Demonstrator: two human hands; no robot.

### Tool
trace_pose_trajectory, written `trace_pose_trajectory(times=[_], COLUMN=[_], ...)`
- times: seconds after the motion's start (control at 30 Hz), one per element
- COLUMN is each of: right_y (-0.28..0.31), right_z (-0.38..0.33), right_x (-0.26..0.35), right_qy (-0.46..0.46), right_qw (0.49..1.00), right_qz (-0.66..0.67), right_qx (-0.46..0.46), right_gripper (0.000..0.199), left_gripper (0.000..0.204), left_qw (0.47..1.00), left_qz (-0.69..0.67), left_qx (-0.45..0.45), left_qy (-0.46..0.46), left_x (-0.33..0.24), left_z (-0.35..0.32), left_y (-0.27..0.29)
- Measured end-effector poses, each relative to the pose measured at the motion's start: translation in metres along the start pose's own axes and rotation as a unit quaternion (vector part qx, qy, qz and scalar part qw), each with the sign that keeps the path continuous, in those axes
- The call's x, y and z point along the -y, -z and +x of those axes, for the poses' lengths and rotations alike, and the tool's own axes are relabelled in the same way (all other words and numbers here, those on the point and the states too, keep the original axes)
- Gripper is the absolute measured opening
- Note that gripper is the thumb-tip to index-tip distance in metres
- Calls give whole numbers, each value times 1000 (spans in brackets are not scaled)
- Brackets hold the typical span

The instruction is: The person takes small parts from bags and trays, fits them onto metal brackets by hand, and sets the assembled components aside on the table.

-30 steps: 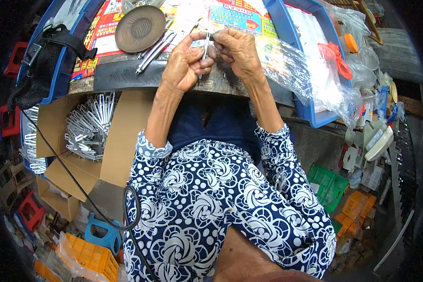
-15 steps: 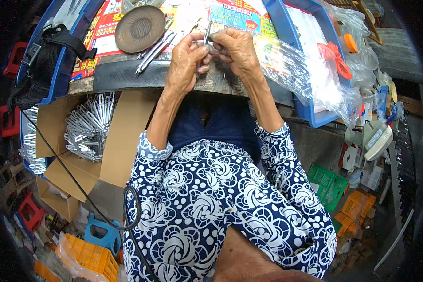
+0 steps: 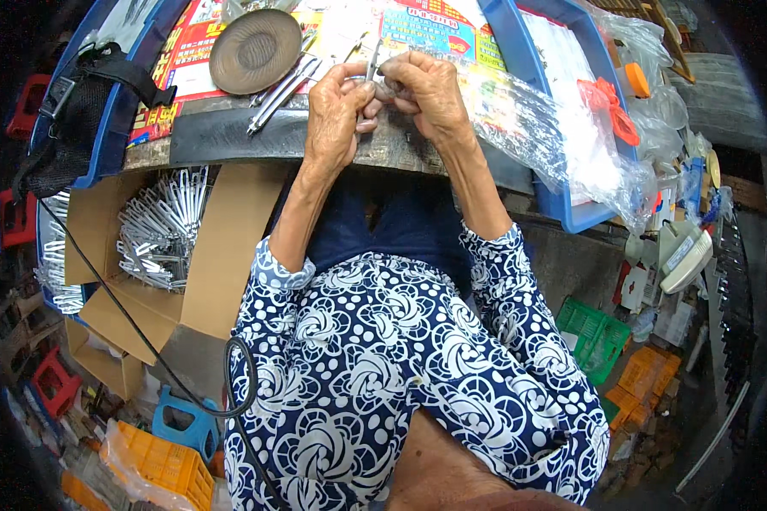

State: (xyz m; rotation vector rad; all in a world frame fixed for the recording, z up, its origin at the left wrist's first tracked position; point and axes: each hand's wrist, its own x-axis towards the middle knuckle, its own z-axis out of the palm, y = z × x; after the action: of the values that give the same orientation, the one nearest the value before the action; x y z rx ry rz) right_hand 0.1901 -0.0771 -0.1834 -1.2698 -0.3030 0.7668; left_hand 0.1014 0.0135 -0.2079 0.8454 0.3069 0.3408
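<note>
Over the front edge of the workbench, my left hand (image 3: 337, 115) pinches a slim silvery metal piece (image 3: 373, 58) between thumb and fingers, its tip pointing away from me. My right hand (image 3: 430, 95) meets it from the other side, thumb and forefinger closed at the same piece. The fingers hide its lower part, so its exact kind cannot be made out. To the left of my hands, several long silvery metal pieces (image 3: 279, 95) lie in a loose bunch on the bench. A round brown ridged dish (image 3: 256, 51) sits just beyond them.
Blue trays flank the work area, one left (image 3: 102, 153) and one right (image 3: 581, 209) with clear plastic film (image 3: 520, 115). A cardboard box (image 3: 230, 230) below left holds many silvery metal pieces (image 3: 164, 230). A black cable (image 3: 136, 328) hangs at left. Plastic crates (image 3: 592, 336) stand on the floor.
Both hands stay at nearly the same spot with slight finger shifts. The metal piece between them has tilted a little and its tip sits slightly further left.
</note>
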Motion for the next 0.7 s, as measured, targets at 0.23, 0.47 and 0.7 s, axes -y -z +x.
trace_pose_trajectory(times=[0.23,0.47,0.7], right_y=[0,1,-4], right_z=[-2,5,16], right_x=[3,7,23], right_qy=[3,34,110], right_qw=[1000,999,992], right_qz=[27,24,-37], right_qx=[9,4,-41], right_gripper=[8,8,7], left_gripper=[21,22,21], left_qw=[999,997,993], left_qz=[-49,-73,-106], left_qx=[2,-2,0], left_qy=[18,28,52], left_x=[-2,-5,-8], left_z=[-1,-1,1], left_y=[2,3,12])
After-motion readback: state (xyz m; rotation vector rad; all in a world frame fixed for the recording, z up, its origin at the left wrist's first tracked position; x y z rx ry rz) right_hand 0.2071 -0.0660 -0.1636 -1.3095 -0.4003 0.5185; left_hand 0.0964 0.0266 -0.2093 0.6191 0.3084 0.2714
